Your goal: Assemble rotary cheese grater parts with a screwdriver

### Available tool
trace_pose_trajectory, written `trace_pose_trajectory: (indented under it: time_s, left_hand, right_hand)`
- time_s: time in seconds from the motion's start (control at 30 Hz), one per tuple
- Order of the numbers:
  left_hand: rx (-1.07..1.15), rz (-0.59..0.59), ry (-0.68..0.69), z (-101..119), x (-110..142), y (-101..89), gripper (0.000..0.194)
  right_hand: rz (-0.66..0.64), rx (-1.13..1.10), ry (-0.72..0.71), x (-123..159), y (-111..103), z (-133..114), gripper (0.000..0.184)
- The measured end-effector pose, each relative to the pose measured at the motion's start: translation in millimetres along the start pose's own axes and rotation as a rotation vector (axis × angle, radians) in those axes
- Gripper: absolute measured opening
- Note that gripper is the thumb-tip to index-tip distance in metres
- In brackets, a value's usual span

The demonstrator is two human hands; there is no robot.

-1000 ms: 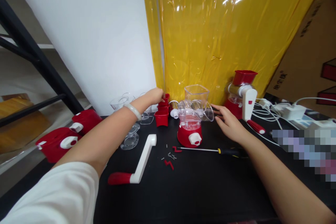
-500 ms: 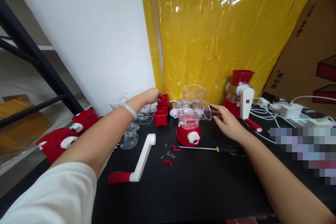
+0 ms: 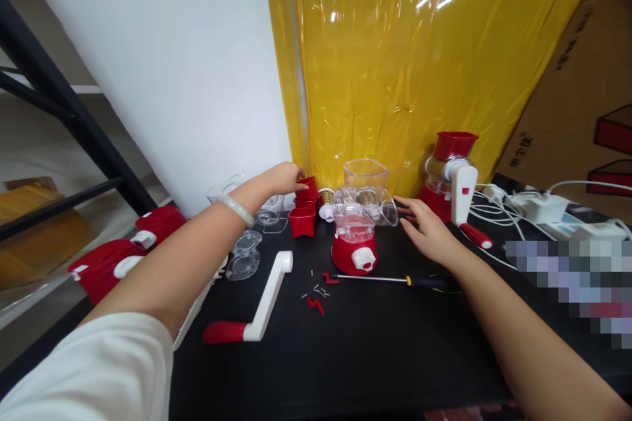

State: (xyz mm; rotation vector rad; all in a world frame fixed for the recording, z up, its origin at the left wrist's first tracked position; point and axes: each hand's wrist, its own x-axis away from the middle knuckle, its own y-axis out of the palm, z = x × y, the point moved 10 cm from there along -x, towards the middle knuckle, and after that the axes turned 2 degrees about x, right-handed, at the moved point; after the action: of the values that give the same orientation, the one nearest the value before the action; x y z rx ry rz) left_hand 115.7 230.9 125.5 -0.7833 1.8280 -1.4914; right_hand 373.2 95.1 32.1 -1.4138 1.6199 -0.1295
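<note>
My left hand [image 3: 287, 177] reaches to the back of the table. Its fingers are closed at the rim of the rearmost red food pusher [image 3: 307, 188], one of several boxy red pushers in a row. My right hand [image 3: 423, 227] is open, fingers stretched out beside the flared clear mouth of a rotary grater [image 3: 354, 253]; whether they touch it I cannot tell. This grater has a red base, a white knob and a clear hopper. Left of it lies a metal grater drum [image 3: 326, 202]. A white crank handle [image 3: 269, 296] with a red grip rests nearer me.
A screwdriver [image 3: 385, 279] lies before the grater, near small red clips [image 3: 315, 305] and several screws [image 3: 320, 291]. Clear parts [image 3: 243, 263] and red bases [image 3: 106, 270] sit left. An assembled grater [image 3: 455, 171] stands right, beside white cables [image 3: 508, 214].
My left wrist and forearm have shifted slightly left, with the fingers still at the rear red food pusher. My right hand has hardly moved.
</note>
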Motion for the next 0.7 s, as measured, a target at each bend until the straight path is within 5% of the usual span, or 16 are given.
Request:
trace_pose_trajectory:
  time_s: [0.2, 0.47, 0.6, 0.7]
  left_hand:
    - [0.112, 0.189, 0.041, 42.9, 76.2, -51.2, 0.046]
    - [0.060, 0.118, -0.131, 30.4, 177.6, -40.0, 0.041]
    - [0.006, 0.140, -0.141, 33.2, 193.2, -34.0, 0.038]
    - [-0.138, 0.194, -0.098, 44.3, 167.3, -32.4, 0.031]
  right_hand:
    - [0.047, 0.002, -0.039, 0.2, -5.4, -10.9, 0.045]
    - [0.122, -0.035, -0.066, 0.7, -11.4, -17.5, 0.040]
    - [0.229, -0.068, -0.059, 1.5, -19.5, -16.4, 0.036]
    - [0.276, -0.073, -0.051, 1.9, -21.6, -14.2, 0.034]
